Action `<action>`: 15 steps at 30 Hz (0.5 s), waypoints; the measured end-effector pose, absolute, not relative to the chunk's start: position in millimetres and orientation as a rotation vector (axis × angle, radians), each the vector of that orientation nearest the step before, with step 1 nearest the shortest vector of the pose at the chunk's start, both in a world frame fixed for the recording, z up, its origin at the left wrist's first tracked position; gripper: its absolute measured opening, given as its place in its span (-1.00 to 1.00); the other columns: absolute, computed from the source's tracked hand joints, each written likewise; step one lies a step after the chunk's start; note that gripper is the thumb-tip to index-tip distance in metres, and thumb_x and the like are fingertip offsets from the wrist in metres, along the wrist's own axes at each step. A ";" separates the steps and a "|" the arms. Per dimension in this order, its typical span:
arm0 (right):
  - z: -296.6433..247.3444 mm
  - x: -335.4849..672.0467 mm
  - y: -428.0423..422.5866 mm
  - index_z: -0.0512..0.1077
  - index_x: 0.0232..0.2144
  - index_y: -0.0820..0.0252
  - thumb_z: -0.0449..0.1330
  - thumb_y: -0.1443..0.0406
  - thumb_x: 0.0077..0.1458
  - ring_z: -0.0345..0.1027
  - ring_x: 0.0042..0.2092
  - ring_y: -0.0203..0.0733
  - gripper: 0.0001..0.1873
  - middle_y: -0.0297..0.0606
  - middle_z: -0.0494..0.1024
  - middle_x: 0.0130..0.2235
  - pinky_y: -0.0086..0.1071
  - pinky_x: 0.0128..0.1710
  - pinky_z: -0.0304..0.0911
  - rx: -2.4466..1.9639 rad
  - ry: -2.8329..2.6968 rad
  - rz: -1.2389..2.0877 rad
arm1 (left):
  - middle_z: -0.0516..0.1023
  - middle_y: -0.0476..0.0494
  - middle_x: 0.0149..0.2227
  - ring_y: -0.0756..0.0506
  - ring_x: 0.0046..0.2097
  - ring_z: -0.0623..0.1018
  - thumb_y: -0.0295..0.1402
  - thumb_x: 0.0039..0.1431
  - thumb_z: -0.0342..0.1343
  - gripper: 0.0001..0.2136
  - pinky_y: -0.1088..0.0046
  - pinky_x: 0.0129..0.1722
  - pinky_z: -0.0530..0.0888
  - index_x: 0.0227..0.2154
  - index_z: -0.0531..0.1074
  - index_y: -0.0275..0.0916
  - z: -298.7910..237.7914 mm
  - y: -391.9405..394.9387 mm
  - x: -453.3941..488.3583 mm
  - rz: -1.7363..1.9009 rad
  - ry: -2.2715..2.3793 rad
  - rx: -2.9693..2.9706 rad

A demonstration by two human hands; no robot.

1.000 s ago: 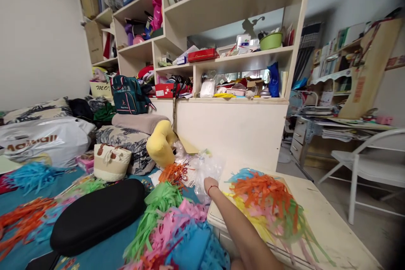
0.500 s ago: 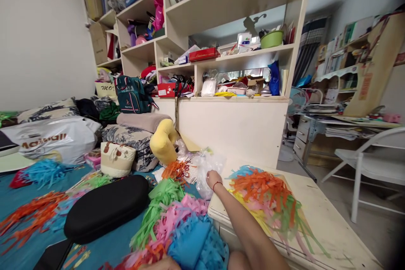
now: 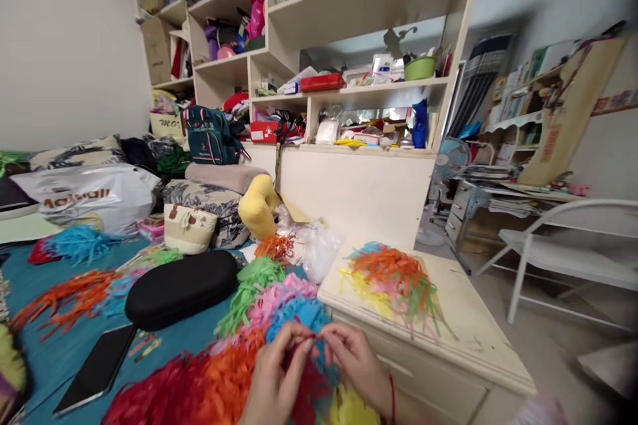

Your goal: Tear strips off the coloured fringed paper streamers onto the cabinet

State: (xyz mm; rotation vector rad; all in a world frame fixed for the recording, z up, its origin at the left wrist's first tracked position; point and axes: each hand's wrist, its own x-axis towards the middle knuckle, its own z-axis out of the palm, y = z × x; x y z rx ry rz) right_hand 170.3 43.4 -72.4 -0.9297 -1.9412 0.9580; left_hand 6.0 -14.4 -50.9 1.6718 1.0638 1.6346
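Note:
Both hands meet above the fringed paper streamers at the lower middle. My left hand (image 3: 280, 368) is closed in a pinch, and my right hand (image 3: 353, 360), with a thin red cord round its wrist, pinches just beside it. Something thin and dark reddish runs between the fingertips; it is too small to make out. Under and around the hands lie red streamers (image 3: 162, 388), orange streamers (image 3: 232, 368), blue streamers (image 3: 299, 315) and yellow streamers (image 3: 351, 405). Pink streamers (image 3: 279, 295) and green streamers (image 3: 254, 282) stretch away behind them.
On the bed are a black oval case (image 3: 182, 289), a phone (image 3: 97, 368), a woven bag (image 3: 189, 227) and more streamers. A cream cabinet (image 3: 478, 325) at the right bears a mixed streamer bundle (image 3: 393, 272). A clear plastic bag (image 3: 319, 252) lies behind. A white chair (image 3: 563, 259) stands farther right.
My right hand has come back from the clear plastic bag to my left hand, and both now pinch together. Red, orange and yellow streamers show more fully below them. The view has shifted.

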 end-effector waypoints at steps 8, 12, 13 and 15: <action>-129.3 254.2 7.3 0.44 -0.38 0.28 0.00 0.12 0.19 0.42 -0.37 -0.12 -0.63 -0.16 0.53 -0.41 -0.34 -0.39 0.30 -1.182 -1.871 0.938 | 0.58 -0.09 -0.35 -0.11 -0.30 0.56 -0.29 0.24 0.04 -0.86 0.44 -0.29 0.45 -0.31 0.45 -0.20 -67.6 -45.6 -37.7 1.517 1.341 1.821; -139.4 244.6 -25.5 0.52 -0.31 0.27 0.05 0.29 0.16 0.45 -0.24 -0.11 -0.75 -0.12 0.58 -0.31 -0.33 -0.24 0.31 -1.149 -2.058 0.919 | 0.58 -0.11 -0.22 -0.19 -0.11 0.52 -0.34 0.21 0.09 -0.91 0.17 0.01 0.35 -0.32 0.49 -0.15 -64.7 -52.8 -57.1 1.486 1.444 2.095; -147.5 231.6 -34.1 0.55 -0.33 0.25 0.09 0.33 0.14 0.46 -0.25 -0.13 -0.78 -0.15 0.59 -0.31 -0.36 -0.23 0.32 -1.104 -2.144 0.940 | 0.57 -0.11 -0.20 -0.21 -0.04 0.49 -0.36 0.20 0.10 -0.92 0.06 0.11 0.24 -0.32 0.50 -0.13 -64.2 -53.8 -59.3 1.493 1.457 2.165; -168.7 199.3 -50.2 0.59 -0.38 0.21 0.15 0.41 0.08 0.48 -0.25 -0.18 -0.81 -0.21 0.61 -0.31 -0.42 -0.21 0.33 -0.986 -2.330 0.990 | 0.57 -0.08 -0.20 -0.22 0.05 0.45 -0.43 0.19 0.10 -0.89 -0.11 0.23 -0.08 -0.30 0.50 -0.11 -64.1 -56.0 -61.5 1.525 1.461 2.293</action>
